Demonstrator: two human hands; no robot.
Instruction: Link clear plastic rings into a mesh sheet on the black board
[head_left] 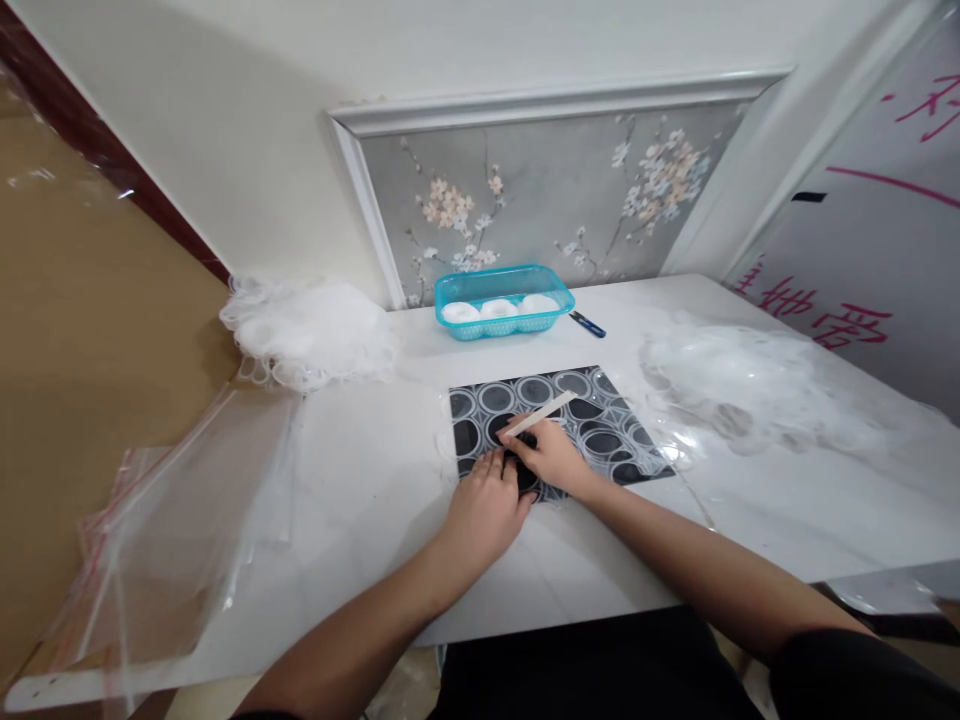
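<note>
A black sheet lies flat on the white table, covered with pale rings and ovals. My right hand is closed around a flat, cream-coloured stick, which slants up to the right over the sheet. Fingers down, my left hand rests on the sheet's near left part, close beside the right hand. Its fingers are stretched out and hold nothing that I can see. The two hands cover part of the ring pattern and the near edge of the sheet.
At the back stands a blue plastic basket with round white pieces; small blue thread snips lie beside it. White ring-shaped pieces form a pile at left; thin translucent pieces spread at right. Clear plastic bags overlap the left table edge.
</note>
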